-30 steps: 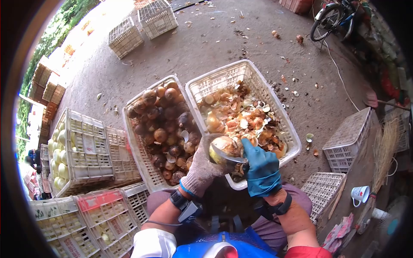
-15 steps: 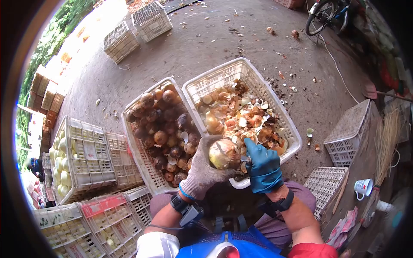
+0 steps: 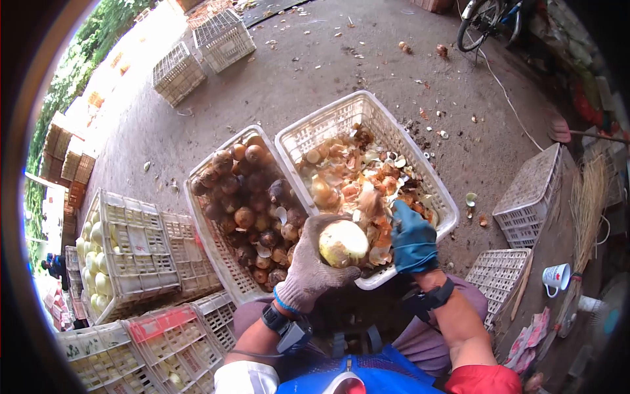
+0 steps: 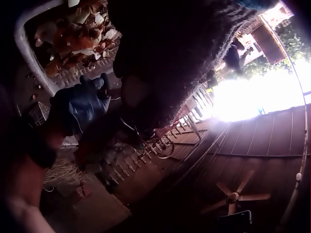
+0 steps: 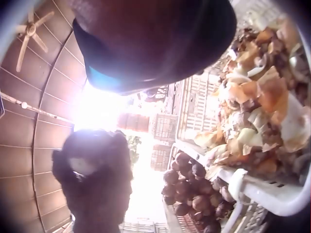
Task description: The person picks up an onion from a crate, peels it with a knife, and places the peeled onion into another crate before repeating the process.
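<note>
My left hand (image 3: 307, 270), in a pale knitted glove, grips a large onion (image 3: 343, 243) whose upper face now shows pale and mostly peeled. Just right of it is my right hand (image 3: 415, 238) in a blue rubber glove, fingers curled round a knife whose blade is hardly visible now. Blurred brown skin (image 3: 373, 205) drops between the hands over a white crate (image 3: 423, 164) of onion peelings (image 3: 354, 187). Left of that crate, a second one (image 3: 205, 253) holds many unpeeled onions (image 3: 244, 217). In the left wrist view the blue glove (image 4: 85, 104) shows beside the dark left hand.
Crates of peeled onions (image 3: 98, 256) stand at the left, with more crates (image 3: 223, 43) farther off. At the right are an upturned crate (image 3: 528, 180), a broom (image 3: 586, 210) and a mug (image 3: 556, 279). A bicycle (image 3: 482, 26) stands at the back right.
The knife blade lay across the onion a second ago; my right hand has since moved right, away from it. Brown skin has come off, and the onion's pale face now turns upward.
</note>
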`<state>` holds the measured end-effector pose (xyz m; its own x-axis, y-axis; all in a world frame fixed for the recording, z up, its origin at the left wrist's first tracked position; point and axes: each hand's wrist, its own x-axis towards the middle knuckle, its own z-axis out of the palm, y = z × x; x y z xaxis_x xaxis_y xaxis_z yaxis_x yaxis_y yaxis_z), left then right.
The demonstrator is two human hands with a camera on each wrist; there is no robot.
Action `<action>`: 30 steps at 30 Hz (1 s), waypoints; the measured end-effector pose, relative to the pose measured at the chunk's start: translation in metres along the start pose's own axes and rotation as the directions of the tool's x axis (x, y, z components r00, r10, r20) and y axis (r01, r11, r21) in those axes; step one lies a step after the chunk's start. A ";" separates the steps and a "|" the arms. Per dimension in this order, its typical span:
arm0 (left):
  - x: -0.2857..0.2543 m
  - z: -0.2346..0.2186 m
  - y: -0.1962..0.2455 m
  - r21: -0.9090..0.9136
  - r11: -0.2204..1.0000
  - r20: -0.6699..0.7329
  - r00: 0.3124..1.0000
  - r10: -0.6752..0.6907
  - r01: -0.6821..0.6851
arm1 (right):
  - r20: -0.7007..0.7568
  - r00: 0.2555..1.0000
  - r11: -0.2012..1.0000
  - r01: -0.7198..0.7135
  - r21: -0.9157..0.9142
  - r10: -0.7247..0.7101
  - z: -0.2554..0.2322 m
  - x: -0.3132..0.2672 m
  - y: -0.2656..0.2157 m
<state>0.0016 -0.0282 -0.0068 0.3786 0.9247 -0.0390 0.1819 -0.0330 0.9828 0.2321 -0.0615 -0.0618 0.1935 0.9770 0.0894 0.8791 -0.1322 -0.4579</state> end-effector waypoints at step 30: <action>0.009 -0.003 -0.050 -0.920 0.340 0.138 0.974 -0.178 0.193 | 0.095 0.993 0.792 -0.007 0.611 -0.064 -0.018 -0.001 -0.038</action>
<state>-0.0070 -0.0171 -0.0555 0.4618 0.8544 -0.2381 -0.7004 0.5160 0.4931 0.2060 -0.0609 -0.0289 0.0943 0.9950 0.0340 0.4288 -0.0098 -0.9033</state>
